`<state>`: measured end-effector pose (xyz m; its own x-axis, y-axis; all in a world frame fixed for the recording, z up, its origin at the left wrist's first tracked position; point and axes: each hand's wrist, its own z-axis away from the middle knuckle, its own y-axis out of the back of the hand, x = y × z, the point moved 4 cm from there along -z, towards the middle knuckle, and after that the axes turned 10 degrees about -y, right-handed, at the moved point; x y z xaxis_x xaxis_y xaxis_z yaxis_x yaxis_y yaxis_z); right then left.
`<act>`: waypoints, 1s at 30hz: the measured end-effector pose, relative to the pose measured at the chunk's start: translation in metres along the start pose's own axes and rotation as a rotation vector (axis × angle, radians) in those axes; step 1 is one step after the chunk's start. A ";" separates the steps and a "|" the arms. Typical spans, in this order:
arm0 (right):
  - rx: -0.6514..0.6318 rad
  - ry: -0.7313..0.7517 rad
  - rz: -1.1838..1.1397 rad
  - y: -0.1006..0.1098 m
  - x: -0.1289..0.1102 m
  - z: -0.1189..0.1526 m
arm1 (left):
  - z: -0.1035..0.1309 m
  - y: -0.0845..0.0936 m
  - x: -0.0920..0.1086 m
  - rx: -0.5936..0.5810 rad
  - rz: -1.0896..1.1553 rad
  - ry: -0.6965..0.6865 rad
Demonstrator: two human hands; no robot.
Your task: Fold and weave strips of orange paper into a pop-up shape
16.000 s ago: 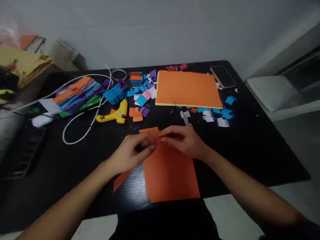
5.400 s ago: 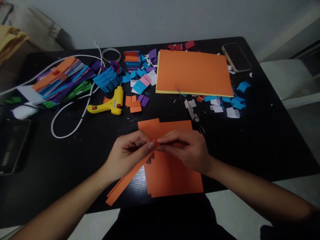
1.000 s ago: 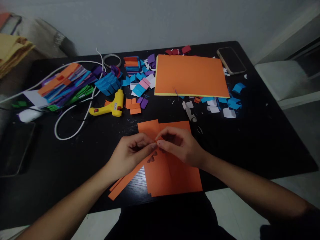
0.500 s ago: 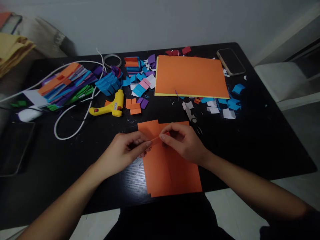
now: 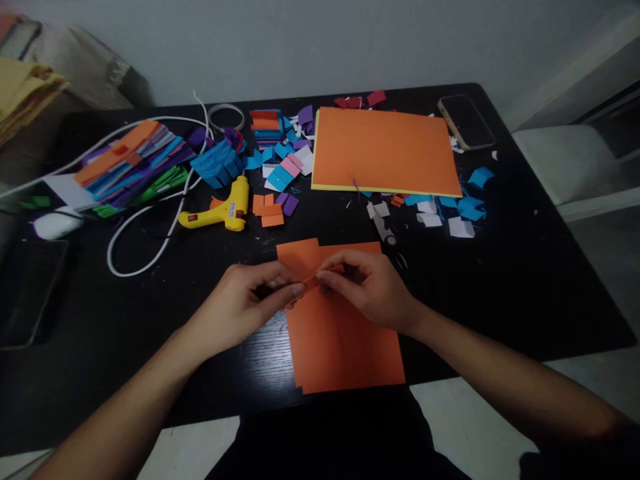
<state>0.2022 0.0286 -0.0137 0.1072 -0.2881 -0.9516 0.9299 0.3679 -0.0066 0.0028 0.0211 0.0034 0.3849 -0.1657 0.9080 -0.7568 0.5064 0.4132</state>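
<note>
In the right hand (image 5: 373, 287), a strip (image 5: 311, 282) partly shows.

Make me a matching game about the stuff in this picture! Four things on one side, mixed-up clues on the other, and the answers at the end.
1. glue gun
2. phone
3. orange strip
4. white cable

A. near the far right corner of the table
B. curled in a loop
C. yellow
D. held by the left fingers and right fingers

Right pairs: 1-C, 2-A, 3-D, 4-B
</note>
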 end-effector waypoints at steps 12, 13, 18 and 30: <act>-0.016 0.033 0.030 -0.004 0.001 0.003 | -0.001 -0.001 0.006 0.075 -0.048 -0.058; -0.017 0.029 0.028 -0.004 0.001 0.003 | -0.001 -0.001 0.006 0.074 -0.058 -0.075; -0.016 0.028 0.063 -0.004 0.004 0.003 | 0.000 -0.002 0.006 0.068 -0.093 -0.137; -0.036 -0.030 0.044 -0.004 0.002 0.002 | 0.000 -0.002 0.005 0.023 -0.105 -0.111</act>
<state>0.1998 0.0244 -0.0152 0.1585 -0.2976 -0.9415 0.9109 0.4121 0.0231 0.0064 0.0194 0.0070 0.4029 -0.3100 0.8612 -0.7276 0.4624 0.5068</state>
